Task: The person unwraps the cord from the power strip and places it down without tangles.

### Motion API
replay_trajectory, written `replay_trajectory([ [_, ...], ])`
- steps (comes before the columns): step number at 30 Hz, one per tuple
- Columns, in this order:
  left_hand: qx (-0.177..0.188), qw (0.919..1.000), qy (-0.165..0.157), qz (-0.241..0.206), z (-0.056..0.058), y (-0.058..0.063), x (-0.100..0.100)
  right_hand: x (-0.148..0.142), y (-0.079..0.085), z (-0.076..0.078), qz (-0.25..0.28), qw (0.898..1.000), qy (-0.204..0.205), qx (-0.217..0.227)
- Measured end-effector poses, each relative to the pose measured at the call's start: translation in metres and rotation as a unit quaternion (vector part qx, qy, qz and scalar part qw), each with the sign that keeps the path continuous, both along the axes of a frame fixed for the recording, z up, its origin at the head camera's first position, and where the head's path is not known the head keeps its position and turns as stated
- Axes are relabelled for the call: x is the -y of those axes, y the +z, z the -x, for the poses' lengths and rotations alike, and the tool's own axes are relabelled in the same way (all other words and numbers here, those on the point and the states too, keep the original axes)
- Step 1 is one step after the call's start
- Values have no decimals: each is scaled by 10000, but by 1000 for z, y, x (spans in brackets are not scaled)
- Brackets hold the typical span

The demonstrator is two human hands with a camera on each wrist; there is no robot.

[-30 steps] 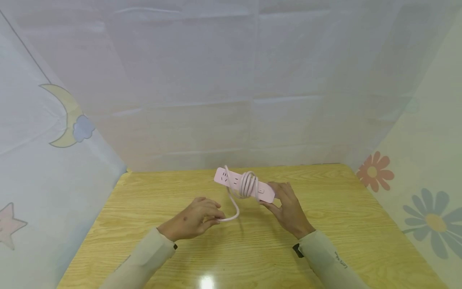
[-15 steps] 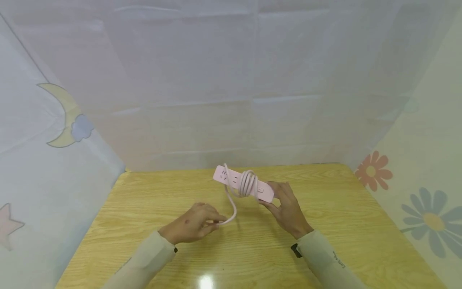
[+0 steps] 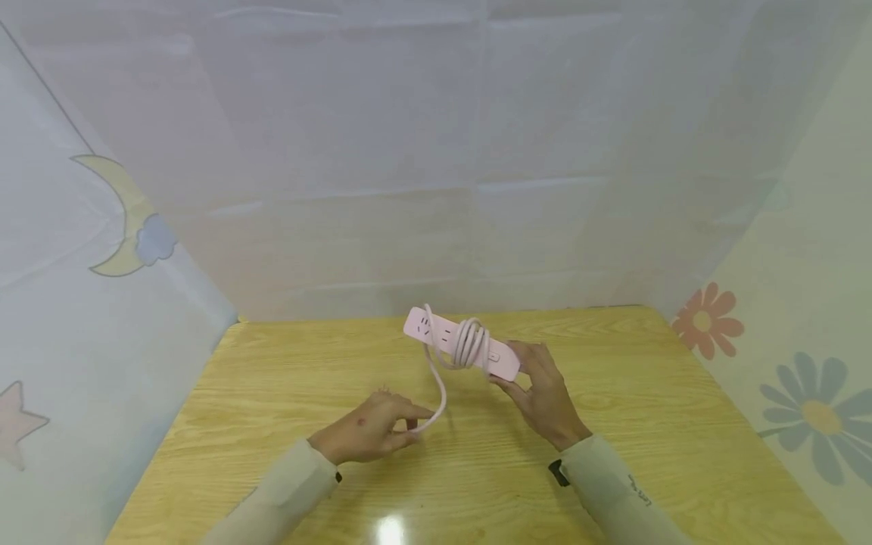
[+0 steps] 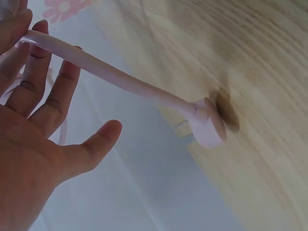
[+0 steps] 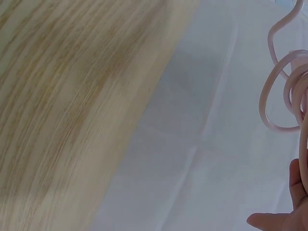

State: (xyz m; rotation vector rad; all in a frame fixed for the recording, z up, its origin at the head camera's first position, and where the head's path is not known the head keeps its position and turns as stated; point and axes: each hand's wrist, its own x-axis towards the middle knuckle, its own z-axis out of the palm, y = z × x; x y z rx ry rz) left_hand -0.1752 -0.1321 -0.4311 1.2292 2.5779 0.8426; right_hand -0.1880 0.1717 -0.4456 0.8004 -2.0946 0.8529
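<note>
A pink power strip slants above the table in the head view, several turns of its cable wound around the middle. My right hand grips its lower right end, thumb below and fingers behind. In the right wrist view only part of that right hand shows beside the cable loops. My left hand pinches the free cable, which curves down from the strip. Past the left hand, the cable runs to a round pink plug, its metal pins facing sideways, close over the wood.
The wood-grain table extends under both hands. A pale cloth hangs along its far edge. Printed cloth with a moon borders the left side, and cloth with flowers the right.
My left hand has shifted slightly right and toward me, its index finger now straighter along the cable. The free cable hangs lower and straighter. The strip and right hand have hardly moved.
</note>
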Motion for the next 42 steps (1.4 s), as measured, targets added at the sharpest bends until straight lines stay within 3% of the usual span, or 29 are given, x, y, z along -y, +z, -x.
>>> replay_trajectory([
  [4,108,9999,81,60,-2,-6,-1,1,0,-1,41,10000,4,23],
  [11,283,9996,-82,-33,-4,-18,-6,1,-2,-2,171,9998,98,75],
  [18,632,9980,41,-42,-7,-27,-8,2,0,-3,161,9998,112,60],
  [36,974,9938,242,470,-8,-30,-8,2,0,-6,21,10000,24,74],
  [42,1114,9924,267,443,-9,-31,-8,2,2,-8,11,10000,5,97],
])
